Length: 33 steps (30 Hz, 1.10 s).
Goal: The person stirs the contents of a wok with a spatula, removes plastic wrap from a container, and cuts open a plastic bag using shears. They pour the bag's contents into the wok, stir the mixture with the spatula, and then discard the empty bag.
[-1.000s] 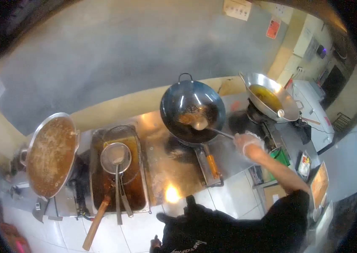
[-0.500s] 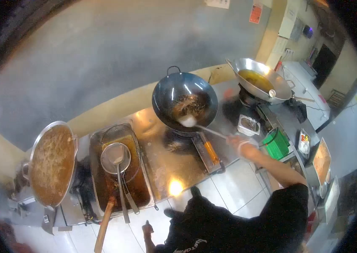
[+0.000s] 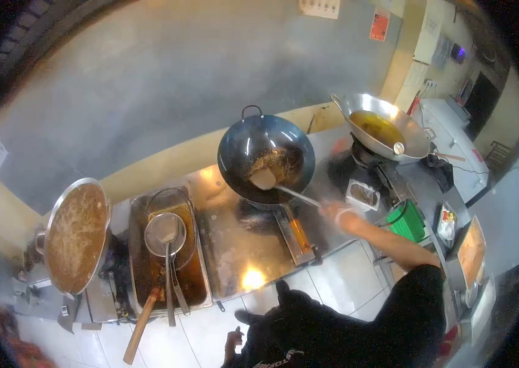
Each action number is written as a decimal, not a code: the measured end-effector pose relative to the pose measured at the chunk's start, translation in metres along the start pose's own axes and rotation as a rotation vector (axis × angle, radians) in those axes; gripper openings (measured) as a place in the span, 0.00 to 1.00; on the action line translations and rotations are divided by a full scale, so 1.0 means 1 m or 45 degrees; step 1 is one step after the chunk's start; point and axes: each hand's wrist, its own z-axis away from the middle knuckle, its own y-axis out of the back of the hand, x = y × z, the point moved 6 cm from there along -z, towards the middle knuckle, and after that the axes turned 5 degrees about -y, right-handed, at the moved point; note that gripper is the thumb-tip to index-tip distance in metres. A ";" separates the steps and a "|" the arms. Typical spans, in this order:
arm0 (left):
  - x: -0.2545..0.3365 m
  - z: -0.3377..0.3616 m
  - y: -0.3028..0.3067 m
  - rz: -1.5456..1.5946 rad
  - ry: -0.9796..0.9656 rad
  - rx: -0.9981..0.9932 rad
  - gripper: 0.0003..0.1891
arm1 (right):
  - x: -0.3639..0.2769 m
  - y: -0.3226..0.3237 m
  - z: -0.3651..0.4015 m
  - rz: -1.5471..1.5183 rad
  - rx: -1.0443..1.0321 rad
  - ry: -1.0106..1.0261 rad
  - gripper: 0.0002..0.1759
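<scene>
My right hand [image 3: 337, 214] is closed around the long handle of a metal ladle [image 3: 263, 178]. The ladle's round bowl rests inside a dark wok [image 3: 235, 147], over brown contents at the bottom. An orange-lit burner control [image 3: 300, 235] lies just below the wok. Down by my body, away from the stove, hangs my left hand [image 3: 234, 337]; it looks empty, with fingers partly curled and apart. A small metal container [image 3: 362, 195] and a green basket [image 3: 405, 221] stand near my right hand.
At the left is a large pan of brown liquid [image 3: 78, 239]. A steel tray [image 3: 206, 270] holds strainers [image 3: 165, 234] and a wooden handle [image 3: 139, 331]. A wide pan with yellow oil [image 3: 416, 132] is at the back right. Food trays [image 3: 470, 251] line the right side.
The ladle bowl has moved slightly left in the wok, and my right hand has shifted left with it. The whole view has tilted a little. My left hand is a little further right.
</scene>
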 end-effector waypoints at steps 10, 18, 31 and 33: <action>0.060 0.030 -0.047 0.223 -0.128 0.127 0.24 | 0.074 0.200 -0.081 0.397 0.146 0.051 0.17; 0.047 0.014 -0.085 0.159 -0.479 0.328 0.25 | 0.083 0.226 -0.185 0.471 0.188 0.155 0.11; -0.009 0.025 -0.148 0.689 -0.249 0.353 0.25 | 0.032 0.291 -0.210 0.656 0.304 0.535 0.09; -0.027 0.022 -0.149 0.813 -0.099 0.356 0.26 | 0.042 0.306 -0.212 0.814 0.205 0.475 0.09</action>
